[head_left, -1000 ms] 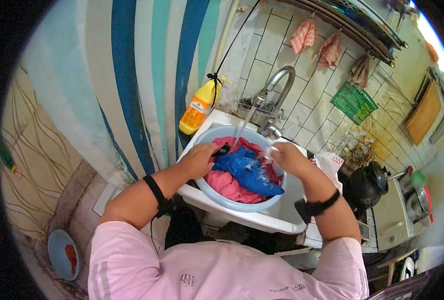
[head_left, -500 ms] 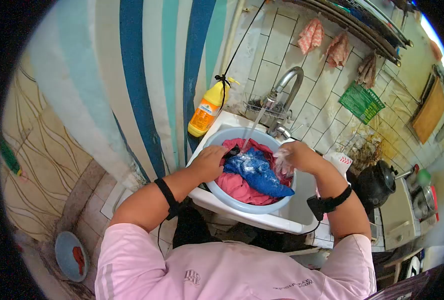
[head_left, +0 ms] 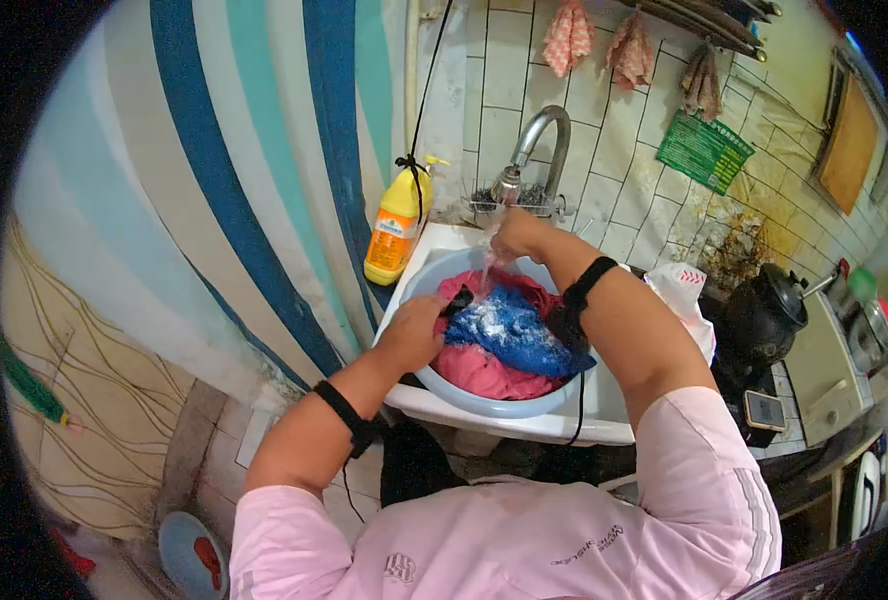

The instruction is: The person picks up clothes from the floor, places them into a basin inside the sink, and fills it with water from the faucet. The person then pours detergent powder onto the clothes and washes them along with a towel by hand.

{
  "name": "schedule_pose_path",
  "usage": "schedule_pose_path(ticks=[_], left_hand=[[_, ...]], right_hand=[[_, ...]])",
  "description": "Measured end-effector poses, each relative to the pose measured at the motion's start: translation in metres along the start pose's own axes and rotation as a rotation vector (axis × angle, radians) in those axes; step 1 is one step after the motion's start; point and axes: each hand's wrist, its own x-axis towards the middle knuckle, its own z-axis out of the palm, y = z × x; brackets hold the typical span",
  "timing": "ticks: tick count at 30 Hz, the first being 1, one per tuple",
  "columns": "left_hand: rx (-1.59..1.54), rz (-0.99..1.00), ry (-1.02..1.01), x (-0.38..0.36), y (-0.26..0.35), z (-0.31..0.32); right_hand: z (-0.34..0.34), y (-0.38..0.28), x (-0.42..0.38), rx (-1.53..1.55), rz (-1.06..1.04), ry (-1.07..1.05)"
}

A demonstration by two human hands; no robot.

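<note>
A light blue basin [head_left: 434, 385] sits in the white sink [head_left: 604, 425]. It holds pink cloth [head_left: 489, 372] and, on top, a wet blue cloth [head_left: 509, 325] with white powder or foam on it. My left hand [head_left: 414, 333] is at the basin's left side, its fingers curled around a small black piece of cloth [head_left: 458, 300]. My right hand [head_left: 519, 238] is in the water stream just under the faucet [head_left: 549, 135], its fingers bent and partly hidden by water and blur.
A yellow bottle [head_left: 396, 225] hangs on a black cord left of the sink. Right of it are a white bag [head_left: 682, 300], a black pot [head_left: 764, 312] and a phone [head_left: 764, 410]. Another basin [head_left: 179, 555] stands on the floor at lower left.
My right hand has moved left from the basin's right side to the water under the faucet. My left hand stays at the basin's left side. The camera view has shifted.
</note>
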Motion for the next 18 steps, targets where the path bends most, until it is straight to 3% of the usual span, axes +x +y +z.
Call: schedule_pose_path(ticks=[1,2,4,6,9,18], left_hand=[[0.004,-0.026,0.014,0.000,0.003,0.000],[0.018,-0.018,0.016,0.001,0.004,-0.001],[-0.010,-0.053,-0.017,0.001,0.006,-0.004],[0.021,-0.001,0.025,-0.001,0.003,-0.002],[-0.019,-0.040,-0.004,-0.002,0.002,-0.001],[-0.002,0.009,-0.002,-0.002,0.001,0.002]], right_hand=[[-0.003,-0.008,0.001,-0.107,0.173,-0.067],[-0.002,-0.008,0.002,-0.102,0.166,-0.053],[0.004,-0.001,0.006,0.351,0.092,-0.137],[0.018,0.013,0.022,0.448,0.108,-0.139],[0.012,0.000,0.007,0.886,0.315,-0.290],[0.013,0.016,0.004,0.959,0.164,-0.406]])
